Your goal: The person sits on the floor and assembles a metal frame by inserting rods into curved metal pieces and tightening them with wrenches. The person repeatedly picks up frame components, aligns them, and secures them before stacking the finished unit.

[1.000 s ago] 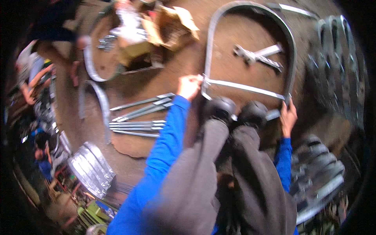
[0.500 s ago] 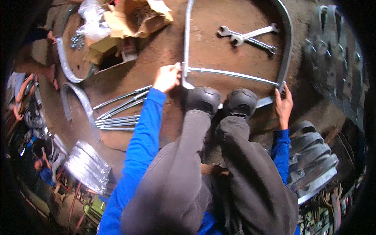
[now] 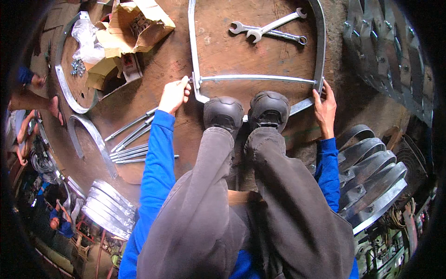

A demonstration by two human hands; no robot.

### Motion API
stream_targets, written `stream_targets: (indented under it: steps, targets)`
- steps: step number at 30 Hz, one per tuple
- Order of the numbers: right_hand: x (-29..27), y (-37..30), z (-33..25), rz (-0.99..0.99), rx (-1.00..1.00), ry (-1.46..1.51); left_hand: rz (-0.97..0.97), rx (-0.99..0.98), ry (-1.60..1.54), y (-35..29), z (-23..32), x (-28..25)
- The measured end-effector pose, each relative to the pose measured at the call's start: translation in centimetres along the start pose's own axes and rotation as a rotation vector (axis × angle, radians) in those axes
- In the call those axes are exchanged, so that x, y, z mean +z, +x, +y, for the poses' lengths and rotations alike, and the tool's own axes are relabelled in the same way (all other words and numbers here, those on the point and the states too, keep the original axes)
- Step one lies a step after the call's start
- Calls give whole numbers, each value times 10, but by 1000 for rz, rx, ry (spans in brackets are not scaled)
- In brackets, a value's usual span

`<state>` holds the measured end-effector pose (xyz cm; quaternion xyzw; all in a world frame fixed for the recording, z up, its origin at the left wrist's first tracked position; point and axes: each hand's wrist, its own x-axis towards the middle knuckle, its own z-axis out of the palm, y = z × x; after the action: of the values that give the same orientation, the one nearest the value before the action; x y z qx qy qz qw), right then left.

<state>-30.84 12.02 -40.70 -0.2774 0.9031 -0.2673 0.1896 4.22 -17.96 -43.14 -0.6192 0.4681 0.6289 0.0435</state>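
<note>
A bent flat-bar metal hoop [image 3: 319, 44] lies before me, with a thin metal rod [image 3: 258, 77] running across it from side to side. At the rod's left end, just outside the hoop, my left hand [image 3: 173, 96] is closed in a pinch; whatever small part sits between its fingertips is too small to make out. My right hand [image 3: 326, 108] grips the hoop's right side by the rod's other end, thumb and fingers on either side of the bar. My shoes [image 3: 224, 113] rest over the hoop's near edge. Two crossed wrenches [image 3: 274, 29] lie inside the hoop.
Several loose rods [image 3: 132, 135] lie left of my left arm. Beyond them are a torn cardboard box [image 3: 134, 28], a plastic bag [image 3: 86, 42] and small bolts [image 3: 77, 68]. Stacked curved bars [image 3: 371, 176] stand at right, others [image 3: 109, 207] at lower left. People work at far left.
The whole view has shifted, so the hoop, wrenches and box appear further left. Both hands stay at the rod's two ends.
</note>
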Motion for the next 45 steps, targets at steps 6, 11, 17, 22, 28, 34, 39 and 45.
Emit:
stream_targets:
  steps: [6, 11, 17, 22, 28, 34, 39, 45]
  targets:
    - [1, -2, 11, 13, -27, 2, 33, 139, 103, 5, 0, -4]
    - [3, 1, 3, 8, -32, 53, 62, 161, 221, 2, 2, -11]
    - [-13, 9, -9, 108, -257, -78, 64, 109, 167, 1, 4, -6]
    - [-18, 15, -15, 55, -373, -230, 40, 186, 173, 11, -6, -11]
    - [-17, 12, -15, -50, -380, -466, 14, 210, 161, 16, -10, -13]
    - [-10, 4, -16, -10, -371, -461, 28, 213, 191, 11, -6, -12]
    - [-11, 23, -13, -88, -425, -518, 35, 245, 201, 10, -3, -10]
    - [-21, 33, -20, -114, -437, -455, 52, 222, 212, 14, -10, -10]
